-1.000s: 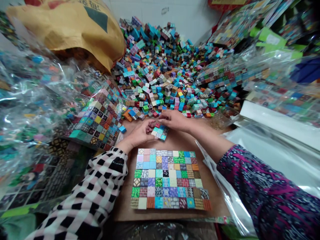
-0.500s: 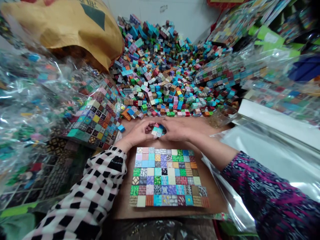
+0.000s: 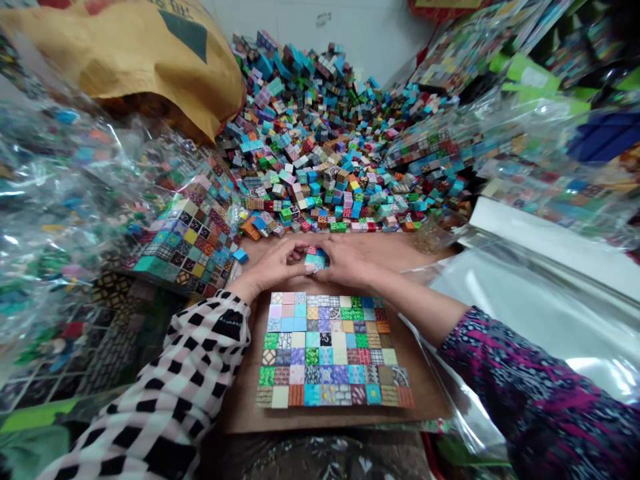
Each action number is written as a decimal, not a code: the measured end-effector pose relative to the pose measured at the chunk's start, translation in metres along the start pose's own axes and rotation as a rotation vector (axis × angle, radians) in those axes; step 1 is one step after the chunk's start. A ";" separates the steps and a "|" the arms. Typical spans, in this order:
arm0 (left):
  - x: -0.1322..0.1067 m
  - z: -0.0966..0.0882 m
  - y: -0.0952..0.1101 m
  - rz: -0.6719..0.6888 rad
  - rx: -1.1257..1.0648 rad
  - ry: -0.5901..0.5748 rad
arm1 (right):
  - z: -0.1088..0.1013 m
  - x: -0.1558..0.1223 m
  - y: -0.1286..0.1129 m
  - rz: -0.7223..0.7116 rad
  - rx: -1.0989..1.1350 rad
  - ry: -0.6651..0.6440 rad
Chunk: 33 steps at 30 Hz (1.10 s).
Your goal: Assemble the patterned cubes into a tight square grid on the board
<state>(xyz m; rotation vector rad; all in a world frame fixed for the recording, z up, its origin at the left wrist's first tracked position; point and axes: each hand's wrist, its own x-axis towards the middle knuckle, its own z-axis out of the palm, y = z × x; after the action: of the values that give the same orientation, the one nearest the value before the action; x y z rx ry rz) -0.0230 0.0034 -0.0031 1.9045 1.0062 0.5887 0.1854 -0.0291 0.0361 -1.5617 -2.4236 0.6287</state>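
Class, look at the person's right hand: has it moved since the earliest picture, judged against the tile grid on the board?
Yes. Measured against the tile grid, the right hand has moved down the view, closer to the grid's top edge.

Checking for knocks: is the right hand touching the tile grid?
Apart. The head view shows a strip of brown board between the right hand and the top edge of the tile grid.

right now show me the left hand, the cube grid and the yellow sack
left hand (image 3: 273,265), head view, back of hand
cube grid (image 3: 327,350), head view, grid's middle
yellow sack (image 3: 135,63), head view, upper side
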 end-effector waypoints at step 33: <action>-0.114 0.042 0.061 -0.160 0.382 0.117 | -0.007 -0.089 -0.024 -0.209 0.083 -0.111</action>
<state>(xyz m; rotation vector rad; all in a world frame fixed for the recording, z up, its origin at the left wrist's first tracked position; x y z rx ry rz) -0.0315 -0.1292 0.0278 2.1085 1.4132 0.4410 0.2061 -0.1164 0.0590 -1.2513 -2.5597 0.7822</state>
